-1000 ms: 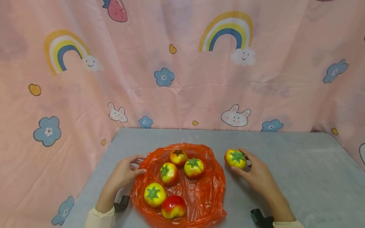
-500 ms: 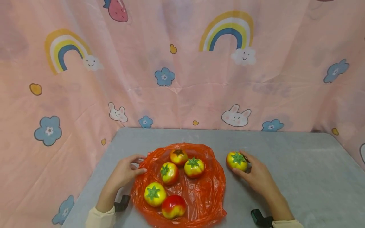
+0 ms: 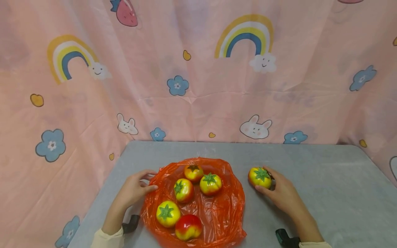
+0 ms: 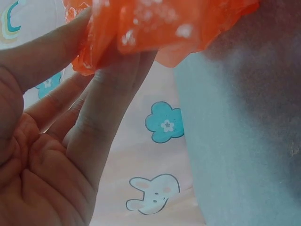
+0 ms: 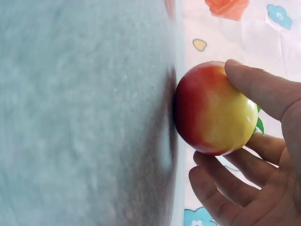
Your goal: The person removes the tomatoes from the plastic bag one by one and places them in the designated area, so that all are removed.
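In the head view, an orange-red plastic bag (image 3: 221, 210) lies spread on the table with its mouth wide open. Several red-and-yellow tomatoes (image 3: 211, 184) with green star-shaped tops sit inside it; one, at the front, shows its red underside. My left hand (image 3: 133, 189) pinches the bag's left rim between thumb and fingers; in the left wrist view the thin plastic (image 4: 155, 28) covers the fingertips. Right of the bag, my right hand (image 3: 280, 189) holds another tomato (image 5: 214, 110) between thumb and fingers, its red side right at the tabletop in the right wrist view.
The grey table (image 3: 335, 186) extends to the right and behind the bag. A pink curtain (image 3: 198, 113) printed with rainbows, rabbits and flowers hangs along its back and left edges. A dark wrist mount (image 3: 286, 238) sits on the right wrist, another on the left.
My right hand has shifted slightly right and nearer with the tomato, away from the bag. The left hand stays at the bag's rim, and the tomatoes inside have not moved.
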`<state>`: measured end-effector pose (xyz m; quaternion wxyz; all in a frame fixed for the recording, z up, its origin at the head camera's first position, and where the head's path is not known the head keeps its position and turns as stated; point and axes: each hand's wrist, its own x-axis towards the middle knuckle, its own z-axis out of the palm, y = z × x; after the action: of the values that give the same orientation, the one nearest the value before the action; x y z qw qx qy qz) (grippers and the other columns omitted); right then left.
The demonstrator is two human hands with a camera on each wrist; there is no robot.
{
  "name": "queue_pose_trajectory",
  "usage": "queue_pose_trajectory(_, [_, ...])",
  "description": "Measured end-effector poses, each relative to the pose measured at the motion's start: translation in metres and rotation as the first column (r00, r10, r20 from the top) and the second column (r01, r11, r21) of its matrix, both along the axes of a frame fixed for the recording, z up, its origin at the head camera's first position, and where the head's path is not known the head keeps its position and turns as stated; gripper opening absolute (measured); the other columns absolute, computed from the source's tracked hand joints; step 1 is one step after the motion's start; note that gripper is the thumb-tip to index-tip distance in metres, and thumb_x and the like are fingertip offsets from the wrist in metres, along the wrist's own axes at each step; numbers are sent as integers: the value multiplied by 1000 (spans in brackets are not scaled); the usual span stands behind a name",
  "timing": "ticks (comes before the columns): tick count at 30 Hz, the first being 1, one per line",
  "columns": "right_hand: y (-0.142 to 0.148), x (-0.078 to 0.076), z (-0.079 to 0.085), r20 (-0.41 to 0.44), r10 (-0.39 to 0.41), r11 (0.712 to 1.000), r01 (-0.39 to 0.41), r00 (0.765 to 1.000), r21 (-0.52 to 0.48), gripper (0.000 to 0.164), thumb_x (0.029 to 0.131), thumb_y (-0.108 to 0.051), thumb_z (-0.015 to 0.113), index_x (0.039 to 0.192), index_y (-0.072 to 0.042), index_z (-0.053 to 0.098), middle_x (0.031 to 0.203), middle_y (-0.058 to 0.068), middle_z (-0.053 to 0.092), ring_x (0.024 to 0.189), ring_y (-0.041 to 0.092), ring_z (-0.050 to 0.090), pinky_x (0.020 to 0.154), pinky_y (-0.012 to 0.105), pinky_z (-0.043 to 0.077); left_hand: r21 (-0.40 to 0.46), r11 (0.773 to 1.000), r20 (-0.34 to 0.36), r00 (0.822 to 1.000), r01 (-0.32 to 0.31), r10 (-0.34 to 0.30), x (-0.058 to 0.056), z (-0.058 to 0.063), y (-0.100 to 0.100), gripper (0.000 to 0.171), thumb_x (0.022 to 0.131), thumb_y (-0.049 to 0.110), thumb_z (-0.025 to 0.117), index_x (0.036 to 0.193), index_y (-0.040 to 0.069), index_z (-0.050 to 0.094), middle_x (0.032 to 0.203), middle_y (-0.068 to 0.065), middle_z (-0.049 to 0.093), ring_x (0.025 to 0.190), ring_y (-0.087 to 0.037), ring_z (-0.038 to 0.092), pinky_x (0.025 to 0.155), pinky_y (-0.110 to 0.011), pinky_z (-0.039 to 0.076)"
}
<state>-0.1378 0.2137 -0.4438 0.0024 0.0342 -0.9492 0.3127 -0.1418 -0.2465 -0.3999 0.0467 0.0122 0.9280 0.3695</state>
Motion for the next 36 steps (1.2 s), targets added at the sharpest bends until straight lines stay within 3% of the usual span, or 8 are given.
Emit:
queue_pose_trajectory(16, [2, 3, -1, -30, 6, 1000, -6, 1000, -8, 83, 84, -38, 79, 147, 0, 41, 143, 32, 47, 123, 48, 52, 99, 66, 42, -4, 1000, 4, 1000, -5, 5, 1, -1, 0, 43, 82, 17, 82, 122, 15, 67, 111, -9, 71, 77, -14, 66, 72, -32, 59])
queue_pose_trajectory(23, [1, 2, 1, -1, -5, 1000, 5, 1000, 15, 88, 83, -44, 79, 148, 0, 40, 143, 32, 47, 125, 50, 50, 101, 68, 40, -3, 1000, 13, 1000, -12, 12, 3, 0, -1, 44, 82, 17, 82, 123, 14, 67, 111, -10, 71, 78, -14, 66, 73, -33, 60])
queue_pose_trajectory(36, [-8, 14, 25, -14, -7, 999, 8, 1000, 46, 89, 82, -45, 78, 150, -3, 38, 151, 28, 40, 136, 50, 38, 106, 70, 33, -18, 1000, 23, 999, -22, 23, 2, 3, 1, 46, 82, 21, 82, 125, 15, 66, 114, -9, 70, 80, -14, 65, 76, -34, 60])
